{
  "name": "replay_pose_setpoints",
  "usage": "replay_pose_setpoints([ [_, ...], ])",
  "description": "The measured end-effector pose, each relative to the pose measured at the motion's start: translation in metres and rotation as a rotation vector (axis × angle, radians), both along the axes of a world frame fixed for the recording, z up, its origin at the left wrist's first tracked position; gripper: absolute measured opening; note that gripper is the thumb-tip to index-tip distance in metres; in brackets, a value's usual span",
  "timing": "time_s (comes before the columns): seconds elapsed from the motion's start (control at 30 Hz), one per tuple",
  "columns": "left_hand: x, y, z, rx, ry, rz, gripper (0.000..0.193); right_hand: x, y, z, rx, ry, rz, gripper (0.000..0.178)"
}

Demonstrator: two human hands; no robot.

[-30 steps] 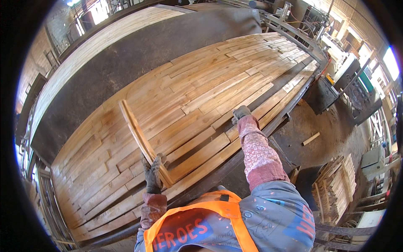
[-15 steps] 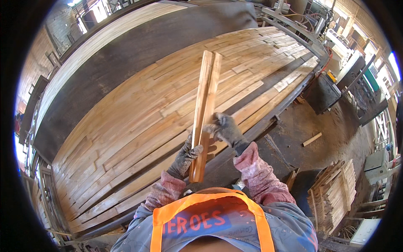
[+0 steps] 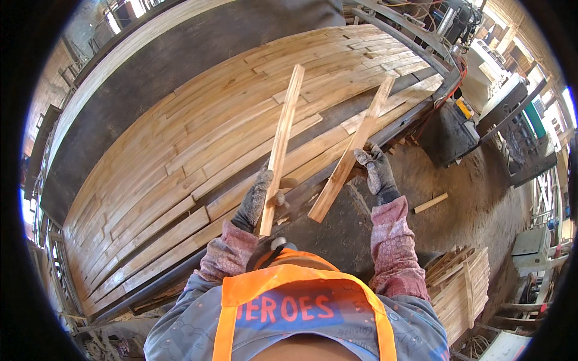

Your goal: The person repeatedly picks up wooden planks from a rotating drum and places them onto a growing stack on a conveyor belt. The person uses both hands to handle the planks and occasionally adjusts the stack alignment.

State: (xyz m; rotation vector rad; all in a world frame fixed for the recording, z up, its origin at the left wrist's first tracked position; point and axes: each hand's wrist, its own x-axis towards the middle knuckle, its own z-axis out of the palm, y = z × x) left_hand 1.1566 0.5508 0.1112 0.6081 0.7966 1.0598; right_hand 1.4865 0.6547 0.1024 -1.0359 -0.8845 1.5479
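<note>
My gloved left hand (image 3: 256,197) grips a narrow wooden strip (image 3: 285,132) near its lower end, the strip pointing up and away from me. In my gloved right hand (image 3: 377,170) is a second wooden strip (image 3: 365,129), pinched below its middle and tilted to the right at its far end. The two strips are held apart above the near edge of a large table. Rows of wooden strips (image 3: 180,156) lie side by side on the dark tabletop (image 3: 108,141), with dark gaps between some rows near me.
A stack of wooden pieces (image 3: 460,289) stands at my lower right. One loose wooden stick (image 3: 431,203) lies on the dusty floor (image 3: 475,210). Beyond the table's right end are dark machinery (image 3: 451,135), a metal frame (image 3: 409,33) and red hoses. A grey box (image 3: 530,243) is at far right.
The two strips, held together before, are now apart. My right hand has moved right and up with one strip; my left hand keeps the other. The view has shifted slightly.
</note>
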Motion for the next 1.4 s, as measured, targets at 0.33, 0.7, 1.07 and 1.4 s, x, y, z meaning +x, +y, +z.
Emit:
replay_pose_setpoints([
  [0.33, 0.017, 0.156, -0.031, 0.262, 0.762, 0.333, 0.089, 0.070, 0.241, -0.050, 0.062, -0.110, -0.439, 0.010],
  [0.7, 0.049, 0.263, -0.047, 0.513, 1.029, 0.394, 0.074, 0.080, 0.369, -0.087, -0.482, -0.543, 0.102, 0.028],
  [1.07, 0.220, 0.322, -0.037, 0.280, 0.559, 0.356, 0.064, 0.074, 0.328, -0.010, -0.116, -0.216, 0.588, 0.027],
  [1.4, 0.331, 0.415, -0.055, 0.688, 1.865, 0.170, 0.057, 0.312, 0.460, -0.049, -0.076, -0.402, 0.200, 0.025],
])
